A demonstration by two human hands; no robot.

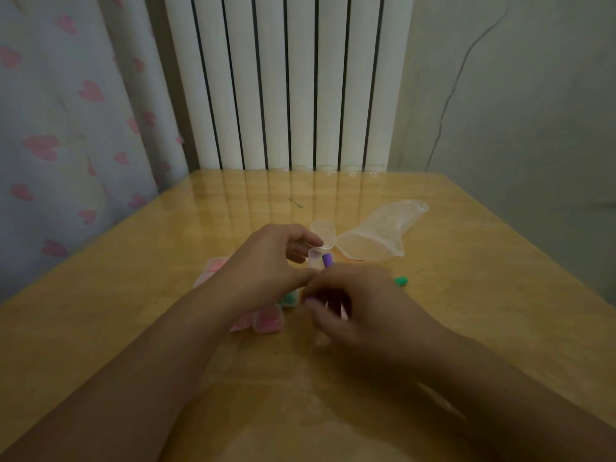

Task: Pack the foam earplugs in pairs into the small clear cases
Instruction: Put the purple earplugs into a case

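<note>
My left hand point(266, 261) holds a small clear case point(321, 236) with its lid hinged up, above the wooden table point(466, 295). My right hand point(353, 305) pinches a purple earplug point(327, 260) whose tip stands at the case's opening; a second purple earplug point(310, 300) shows at its lower fingers. A green earplug point(401, 281) lies on the table just right of my right hand. Shut cases with pink earplugs point(266, 321) lie under my hands, another pink one point(215, 265) sits to the left, and one with green earplugs point(289, 299) is partly hidden.
A crumpled clear plastic bag point(376, 235) lies behind the hands to the right. A white radiator point(293, 81) stands behind the table's far edge, a heart-patterned curtain point(66, 128) hangs at the left, and a wall is at the right.
</note>
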